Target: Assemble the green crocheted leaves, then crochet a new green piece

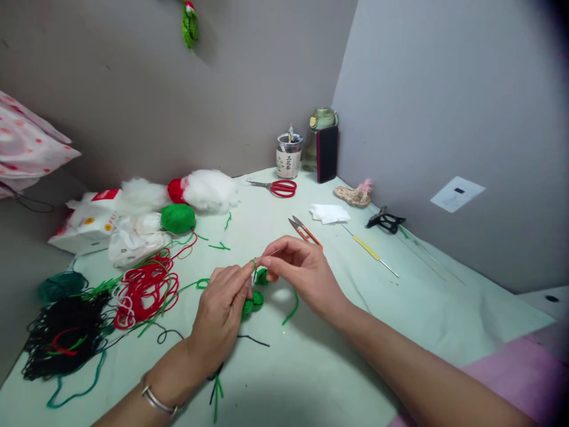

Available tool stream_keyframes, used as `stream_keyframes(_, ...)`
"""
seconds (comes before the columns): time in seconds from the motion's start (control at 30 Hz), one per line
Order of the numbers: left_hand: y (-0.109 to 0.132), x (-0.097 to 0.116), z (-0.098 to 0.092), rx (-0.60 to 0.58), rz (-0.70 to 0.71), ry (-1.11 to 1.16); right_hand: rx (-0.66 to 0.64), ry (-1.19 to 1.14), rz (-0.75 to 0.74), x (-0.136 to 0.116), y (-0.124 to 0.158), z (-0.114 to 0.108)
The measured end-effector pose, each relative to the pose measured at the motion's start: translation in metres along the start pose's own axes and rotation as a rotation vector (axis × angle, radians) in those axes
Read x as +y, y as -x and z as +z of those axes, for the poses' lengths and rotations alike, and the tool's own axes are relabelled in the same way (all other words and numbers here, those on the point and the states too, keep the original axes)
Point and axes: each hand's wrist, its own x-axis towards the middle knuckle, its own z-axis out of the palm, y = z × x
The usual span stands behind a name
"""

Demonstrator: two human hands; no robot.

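Observation:
Near the middle of the table, my left hand [224,302] is closed round a small green crocheted piece [253,303], partly hidden by the fingers. A loop of green yarn runs up over its index fingertip. My right hand [300,270] pinches close to that fingertip, thumb and index finger together on something thin that I cannot make out. Another green lump [262,276] shows between the hands. Green and black yarn tails hang onto the cloth below. Just beyond my right hand lie orange thread snips [306,231].
At left are tangled red yarn [146,290], black yarn [66,338], a green yarn ball [178,218] and white stuffing [211,190]. Red-handled scissors [282,188], a pen cup [288,157] and a phone [327,154] stand behind. A yellow-handled crochet hook [367,248] lies right.

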Motion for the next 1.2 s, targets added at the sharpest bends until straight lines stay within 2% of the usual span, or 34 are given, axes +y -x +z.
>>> stream_keyframes(0.1, 0.005, -0.007, -0.001, -0.009, 0.104, -0.079, -0.001, 0.199, -0.047, 0.005, 0.002, 0.001)
stream_keyframes(0.2, 0.006, -0.01, -0.003, -0.015, 0.118, -0.133, -0.102, 0.45, -0.081, 0.007, 0.007, 0.0)
stream_keyframes(0.27, 0.006, -0.01, -0.004, -0.013, 0.137, -0.169, -0.174, 0.52, -0.099, 0.008, 0.01, 0.0)
stream_keyframes(1.2, 0.007, -0.01, -0.001, -0.057, 0.248, -0.305, -0.17, 0.491, -0.089, 0.006, 0.013, 0.004)
